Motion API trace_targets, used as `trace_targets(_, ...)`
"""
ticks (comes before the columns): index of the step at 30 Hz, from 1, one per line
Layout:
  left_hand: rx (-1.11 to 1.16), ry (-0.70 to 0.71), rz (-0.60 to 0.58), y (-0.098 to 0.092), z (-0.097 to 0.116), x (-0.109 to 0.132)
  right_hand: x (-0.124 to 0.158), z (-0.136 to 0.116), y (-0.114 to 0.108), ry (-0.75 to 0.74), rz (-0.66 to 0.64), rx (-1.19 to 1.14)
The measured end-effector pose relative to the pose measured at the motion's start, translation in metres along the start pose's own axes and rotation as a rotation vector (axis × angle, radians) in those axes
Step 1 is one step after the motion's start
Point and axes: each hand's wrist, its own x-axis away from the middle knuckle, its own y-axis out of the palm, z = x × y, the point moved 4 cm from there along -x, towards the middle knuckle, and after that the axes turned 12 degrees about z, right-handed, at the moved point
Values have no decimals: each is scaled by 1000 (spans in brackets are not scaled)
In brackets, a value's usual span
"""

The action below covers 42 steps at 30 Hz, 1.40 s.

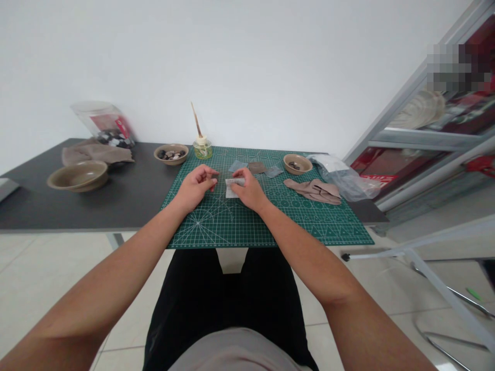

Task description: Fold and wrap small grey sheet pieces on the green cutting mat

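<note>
Both my hands rest on a green cutting mat [270, 226] on a dark table. My right hand [249, 191] has its fingers curled down on a small pale fabric square [231, 187], pinching its upper edge. My left hand [196, 186] lies just left of that square with fingers bent in a pinch; whatever it holds is too small to make out. Behind the square lie several small fabric pieces [255, 167] in grey and brown.
A glue jar with a stick [202, 147], a bowl of dark buttons [171, 153], a small bowl [297, 164], beige cloth [315, 190] and a plastic bag [344, 178] sit around the mat. An empty bowl [78, 175], cloth and a jar [104, 126] stand at left. Metal shelving [425, 154] is at right.
</note>
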Motion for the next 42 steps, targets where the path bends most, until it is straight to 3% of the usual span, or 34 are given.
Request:
trace_targets(7,-62,86,63,-5,0,-3,3,6,10,-16,-171,74)
trace_targets(12,-80,61,55,-3,-1,-2,1,-5,0,-149,10,151)
trace_targets(16,-114,-1,25,0,-2,1,1,-6,-1,-85,-36,-21)
trace_targets(21,-358,91,0,-1,8,4,4,-9,5,-38,-154,-180)
trace_targets(25,-470,162,-56,0,9,5,5,-10,2,-39,-159,-115)
trace_targets(30,-608,247,-207,8,2,3,3,-10,-9,-129,-99,177)
trace_targets(34,-670,320,-367,13,-4,3,5,-12,-7,-201,-196,292)
trace_targets(42,-758,303,-375,13,-8,4,6,-12,-8,-278,-267,310)
